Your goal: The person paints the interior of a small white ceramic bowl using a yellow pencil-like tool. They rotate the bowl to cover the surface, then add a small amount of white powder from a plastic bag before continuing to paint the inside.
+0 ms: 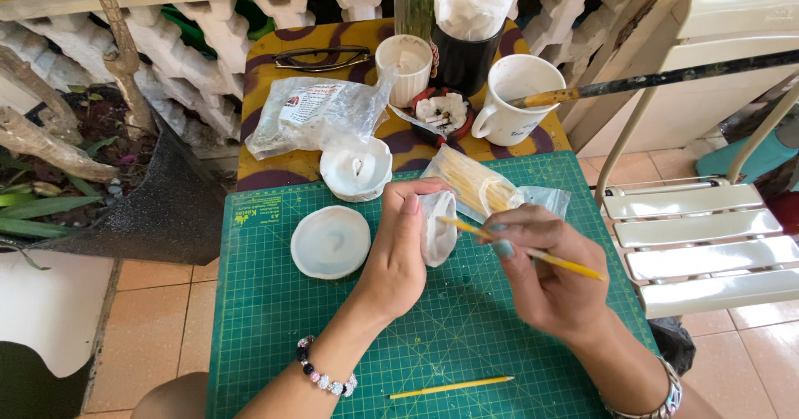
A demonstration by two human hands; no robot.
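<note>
Gripping a white mould, the left hand steadies it; right hand pinches a yellow stick, poking inside; 2 other moulds lie untouched.

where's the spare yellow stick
In the head view, the yellow stick lies on the green mat near its front edge, between the two forearms.

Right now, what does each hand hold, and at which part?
The left hand grips a small white mould around its side. The right hand pinches a thin yellow stick near its middle.
</note>
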